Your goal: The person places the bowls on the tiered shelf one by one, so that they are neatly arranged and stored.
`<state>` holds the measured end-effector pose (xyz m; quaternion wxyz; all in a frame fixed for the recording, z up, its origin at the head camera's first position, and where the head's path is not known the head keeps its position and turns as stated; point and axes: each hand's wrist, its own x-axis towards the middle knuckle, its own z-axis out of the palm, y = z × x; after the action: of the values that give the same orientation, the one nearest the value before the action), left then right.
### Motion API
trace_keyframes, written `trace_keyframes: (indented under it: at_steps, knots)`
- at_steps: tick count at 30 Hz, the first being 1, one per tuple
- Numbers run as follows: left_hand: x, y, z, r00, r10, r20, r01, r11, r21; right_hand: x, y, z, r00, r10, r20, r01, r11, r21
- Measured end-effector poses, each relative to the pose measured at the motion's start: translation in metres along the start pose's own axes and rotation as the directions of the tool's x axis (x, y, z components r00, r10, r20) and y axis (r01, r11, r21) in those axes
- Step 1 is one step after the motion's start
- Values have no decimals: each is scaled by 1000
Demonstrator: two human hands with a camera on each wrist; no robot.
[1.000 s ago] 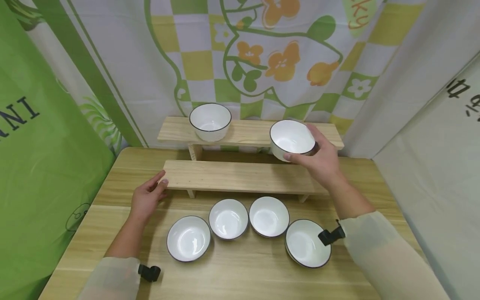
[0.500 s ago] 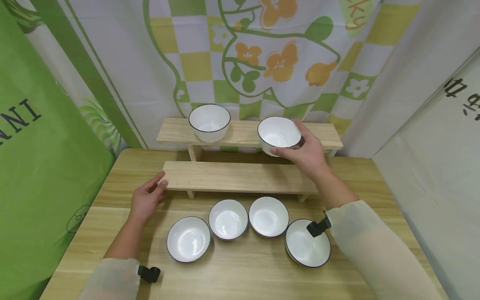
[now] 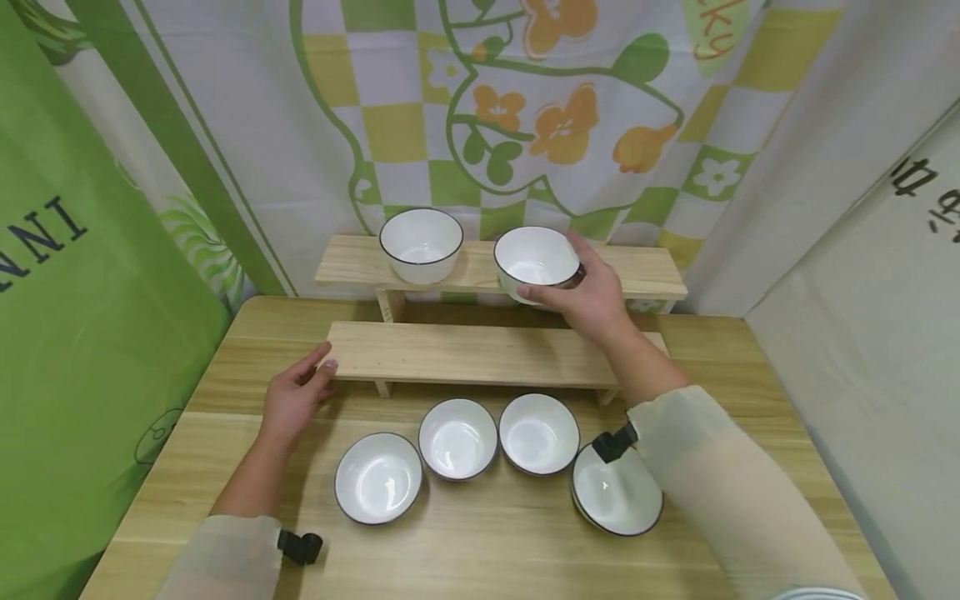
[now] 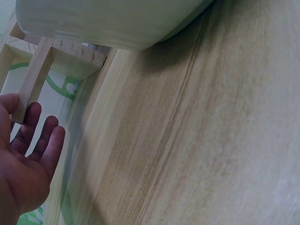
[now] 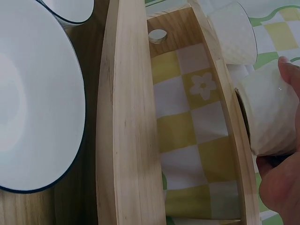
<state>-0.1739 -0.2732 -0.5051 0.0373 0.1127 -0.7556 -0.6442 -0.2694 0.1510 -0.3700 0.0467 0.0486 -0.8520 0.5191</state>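
My right hand (image 3: 596,300) grips a white bowl (image 3: 534,254) with a dark rim, thumb on its near side and fingers at its right. This bowl is over the upper board (image 3: 637,271) of a two-tier wooden shelf; whether its base touches the wood I cannot tell. Left of it, a matching bowl (image 3: 422,237) stands upright on the same board. My left hand (image 3: 296,400) pinches the left end of the lower board (image 3: 465,354); in the left wrist view, the thumb and forefinger lie on either side of the wood (image 4: 35,77), the other fingers off it.
In front of the shelf, white bowls stand on the wooden table (image 3: 487,550): one at left (image 3: 378,479), two in the middle (image 3: 458,439) (image 3: 539,434), and a stack at right (image 3: 618,492), partly under my right wrist camera. A patterned curtain (image 3: 412,125) hangs behind.
My right hand has carried its bowl leftward and slightly back along the upper board, closer to the other bowl there. The left hand has kept its place on the lower board.
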Motion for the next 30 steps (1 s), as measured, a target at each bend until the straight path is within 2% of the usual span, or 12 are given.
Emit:
trace_keyframes:
  at_steps: [6, 15, 30]
  knots:
    - [9, -17, -2, 1000, 4, -13, -4, 1000, 6, 5, -2, 4, 1000, 16, 2, -16, 1000, -7]
    - [10, -18, -3, 1000, 13, -9, -13, 1000, 20, 17, -1, 13, 1000, 9, 24, -10, 1000, 30]
    - [9, -17, -2, 999, 21, -25, -20, 1000, 23, 28, -11, 21, 996, 28, 85, -23, 998, -59]
